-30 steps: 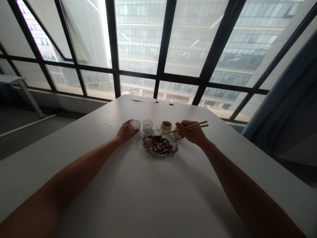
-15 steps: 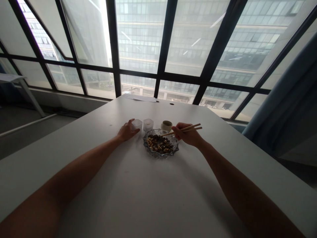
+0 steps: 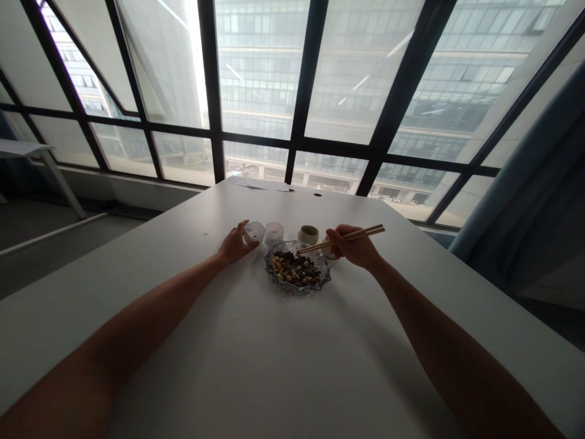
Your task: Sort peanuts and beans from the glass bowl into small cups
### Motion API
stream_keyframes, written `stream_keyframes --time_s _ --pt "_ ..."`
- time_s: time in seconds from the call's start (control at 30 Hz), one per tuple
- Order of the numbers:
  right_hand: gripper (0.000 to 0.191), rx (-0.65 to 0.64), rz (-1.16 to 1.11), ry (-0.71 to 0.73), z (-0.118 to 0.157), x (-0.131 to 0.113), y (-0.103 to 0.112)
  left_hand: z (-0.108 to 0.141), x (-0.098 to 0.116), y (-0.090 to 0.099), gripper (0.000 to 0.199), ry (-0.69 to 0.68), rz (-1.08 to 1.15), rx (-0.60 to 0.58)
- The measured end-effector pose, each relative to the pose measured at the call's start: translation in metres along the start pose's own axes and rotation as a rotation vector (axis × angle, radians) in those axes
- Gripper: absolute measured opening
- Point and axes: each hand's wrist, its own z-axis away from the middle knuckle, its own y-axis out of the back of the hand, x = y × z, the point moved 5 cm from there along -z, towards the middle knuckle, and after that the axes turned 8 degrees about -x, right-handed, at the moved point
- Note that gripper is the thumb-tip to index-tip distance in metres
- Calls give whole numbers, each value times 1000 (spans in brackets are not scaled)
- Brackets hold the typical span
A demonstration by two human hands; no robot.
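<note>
My left hand is wrapped round the left side of a small translucent white cup standing on the table. A second such cup stands just right of it. My right hand holds wooden chopsticks, their tips over the back of a scalloped glass bowl. Mixed nuts and dark seeds lie in the bowl. Whether the tips grip a piece is too small to tell. Behind the bowl is a beige round cup; another pale container is partly hidden by my right hand.
The white table narrows toward tall windows. Paper sheets lie at its far edge, near a small dark hole. A blue curtain hangs at the right, and another table stands at the far left.
My right hand has moved slightly right with the chopsticks, and a pale container beneath it has come into view. The chopstick tips have shifted a little left. My left hand stays at the cup.
</note>
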Motion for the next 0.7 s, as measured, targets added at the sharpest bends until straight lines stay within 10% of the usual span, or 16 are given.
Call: stream_keyframes --time_s 0.7 --pt "60 264 -240 -91 -9 23 31 6 16 11 61 -138 -51 69"
